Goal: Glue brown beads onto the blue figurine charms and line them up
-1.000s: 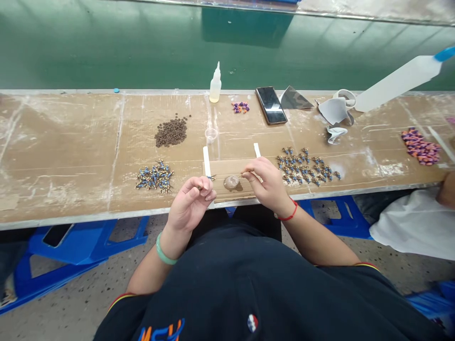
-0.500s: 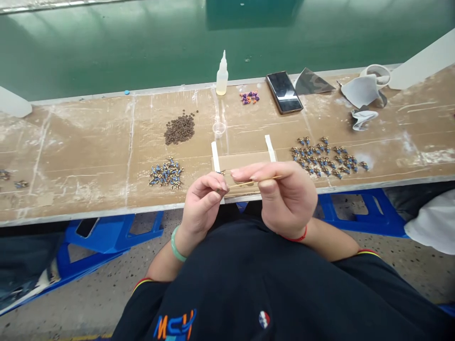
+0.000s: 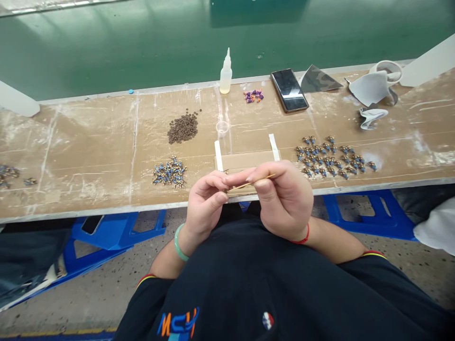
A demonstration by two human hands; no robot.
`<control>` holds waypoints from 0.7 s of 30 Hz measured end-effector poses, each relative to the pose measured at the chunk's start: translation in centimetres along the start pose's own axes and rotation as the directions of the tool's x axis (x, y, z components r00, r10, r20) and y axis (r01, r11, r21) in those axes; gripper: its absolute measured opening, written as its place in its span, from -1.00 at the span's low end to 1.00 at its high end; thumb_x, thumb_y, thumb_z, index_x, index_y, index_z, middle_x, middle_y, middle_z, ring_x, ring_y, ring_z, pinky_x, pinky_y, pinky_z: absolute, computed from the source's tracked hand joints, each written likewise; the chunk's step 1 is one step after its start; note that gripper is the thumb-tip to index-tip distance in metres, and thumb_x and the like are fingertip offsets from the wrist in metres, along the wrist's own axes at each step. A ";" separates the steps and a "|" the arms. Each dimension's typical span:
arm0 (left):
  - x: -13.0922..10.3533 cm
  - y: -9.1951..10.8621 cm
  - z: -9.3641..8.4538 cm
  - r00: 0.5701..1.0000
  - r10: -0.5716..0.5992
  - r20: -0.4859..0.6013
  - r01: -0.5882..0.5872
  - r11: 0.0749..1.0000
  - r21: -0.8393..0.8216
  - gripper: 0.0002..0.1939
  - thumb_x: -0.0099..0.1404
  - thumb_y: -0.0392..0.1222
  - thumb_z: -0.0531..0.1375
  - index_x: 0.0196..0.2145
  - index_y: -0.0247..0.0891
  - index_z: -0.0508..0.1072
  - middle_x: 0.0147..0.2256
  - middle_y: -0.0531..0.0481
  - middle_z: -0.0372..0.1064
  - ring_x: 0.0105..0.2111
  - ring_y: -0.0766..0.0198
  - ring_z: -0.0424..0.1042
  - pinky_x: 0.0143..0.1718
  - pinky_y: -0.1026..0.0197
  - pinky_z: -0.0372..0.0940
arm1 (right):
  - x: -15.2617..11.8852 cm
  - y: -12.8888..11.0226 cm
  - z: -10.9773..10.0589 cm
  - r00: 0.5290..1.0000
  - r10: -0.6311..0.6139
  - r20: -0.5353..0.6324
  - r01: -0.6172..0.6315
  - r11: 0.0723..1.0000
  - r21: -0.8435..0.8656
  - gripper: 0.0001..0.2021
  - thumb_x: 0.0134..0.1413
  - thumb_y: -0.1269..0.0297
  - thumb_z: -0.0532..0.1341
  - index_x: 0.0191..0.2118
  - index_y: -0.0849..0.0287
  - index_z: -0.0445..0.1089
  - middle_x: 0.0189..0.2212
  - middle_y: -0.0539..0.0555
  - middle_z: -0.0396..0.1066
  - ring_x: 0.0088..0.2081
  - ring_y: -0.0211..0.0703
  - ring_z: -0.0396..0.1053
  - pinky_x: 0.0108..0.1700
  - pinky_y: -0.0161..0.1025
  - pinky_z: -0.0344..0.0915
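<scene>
My right hand (image 3: 286,199) pinches a thin wooden stick (image 3: 245,184) between thumb and fingers, its tip pointing left. My left hand (image 3: 206,203) is closed in a pinch on a small dark piece (image 3: 225,191), and the stick's tip meets it there. The fingertips of both hands are close together above a cardboard piece (image 3: 245,160) with white tape strips. A pile of small blue and gold figures (image 3: 169,172) lies to the left. More such figures (image 3: 329,158) are spread in rows at the right. Behind the left pile sits a heap of small brown discs (image 3: 183,128).
Along the back stand a glue bottle (image 3: 225,78), purple and orange pieces (image 3: 253,96) and a phone (image 3: 289,91). A small clear cup (image 3: 222,128) is behind the cardboard. White cloth scraps (image 3: 371,88) and a tape roll lie at the back right. Blue stools (image 3: 110,232) flank the table's front edge.
The view has shifted slightly, so the table items appear a little further right. My right fingertips have come closer to my left ones, and the stick is tilted more.
</scene>
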State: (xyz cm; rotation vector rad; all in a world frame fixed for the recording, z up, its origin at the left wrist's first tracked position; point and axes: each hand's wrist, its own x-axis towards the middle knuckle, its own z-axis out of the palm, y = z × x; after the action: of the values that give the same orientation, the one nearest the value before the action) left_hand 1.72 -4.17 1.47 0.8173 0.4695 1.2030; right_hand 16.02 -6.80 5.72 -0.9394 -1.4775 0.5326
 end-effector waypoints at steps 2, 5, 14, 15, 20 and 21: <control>0.1 0.0 0.1 1.000 -0.001 0.001 0.001 1.000 0.002 -0.82 0.13 -0.08 0.47 -0.38 -0.15 0.58 -0.32 0.05 0.46 -0.23 0.28 0.46 -0.09 0.19 0.37 | 0.1 -0.1 -0.1 1.000 -0.016 0.008 0.017 1.000 -0.020 -0.90 0.40 0.36 0.14 -0.16 0.14 0.40 -0.26 0.02 0.60 -0.21 -0.26 0.57 -0.18 -0.31 0.51; 0.1 0.1 0.2 1.000 0.004 0.004 -0.004 1.000 0.010 -0.83 0.13 -0.09 0.47 -0.38 -0.15 0.59 -0.33 0.05 0.46 -0.25 0.30 0.46 -0.12 0.21 0.37 | 0.2 -0.3 -0.2 0.999 -0.036 0.013 0.037 0.997 -0.075 -0.90 0.39 0.37 0.14 -0.17 0.14 0.40 -0.27 0.02 0.60 -0.25 -0.30 0.56 -0.20 -0.36 0.49; 0.2 0.2 0.3 1.000 -0.006 -0.002 0.006 1.000 0.014 -0.83 0.13 -0.10 0.48 -0.38 -0.14 0.59 -0.33 0.06 0.47 -0.24 0.31 0.47 -0.11 0.22 0.37 | 0.3 -0.3 -0.2 0.999 -0.039 0.024 0.041 0.995 -0.096 -0.90 0.39 0.38 0.14 -0.19 0.15 0.39 -0.29 0.03 0.59 -0.26 -0.32 0.56 -0.21 -0.39 0.47; 0.1 0.2 0.2 1.000 -0.006 -0.001 0.006 1.000 0.015 -0.83 0.13 -0.10 0.48 -0.38 -0.14 0.60 -0.33 0.06 0.47 -0.24 0.32 0.47 -0.11 0.23 0.37 | 0.3 -0.2 -0.2 0.999 -0.039 0.026 0.041 0.994 -0.097 -0.89 0.39 0.38 0.13 -0.20 0.15 0.39 -0.29 0.03 0.59 -0.27 -0.32 0.56 -0.21 -0.38 0.47; 0.1 0.1 0.2 0.999 -0.015 -0.028 0.017 0.999 0.043 -0.80 0.10 -0.07 0.49 -0.39 -0.15 0.59 -0.33 0.05 0.44 -0.25 0.30 0.44 -0.13 0.21 0.36 | 0.2 -0.1 -0.2 0.998 -0.056 0.025 0.059 0.989 -0.136 -0.90 0.40 0.35 0.13 -0.16 0.16 0.39 -0.28 0.06 0.59 -0.26 -0.30 0.56 -0.20 -0.36 0.48; 0.1 0.1 0.1 0.999 -0.019 -0.030 0.020 0.999 0.044 -0.79 0.10 -0.06 0.49 -0.39 -0.15 0.59 -0.32 0.05 0.43 -0.25 0.29 0.44 -0.13 0.20 0.36 | 0.2 -0.1 -0.2 0.998 -0.060 0.024 0.062 0.988 -0.144 -0.89 0.40 0.35 0.13 -0.16 0.16 0.39 -0.28 0.06 0.59 -0.27 -0.30 0.56 -0.21 -0.36 0.48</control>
State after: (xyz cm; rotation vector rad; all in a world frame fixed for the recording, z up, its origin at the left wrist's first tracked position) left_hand 1.77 -4.11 1.68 0.8322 0.5285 1.1910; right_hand 16.23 -6.76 5.97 -1.0008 -1.5738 0.3949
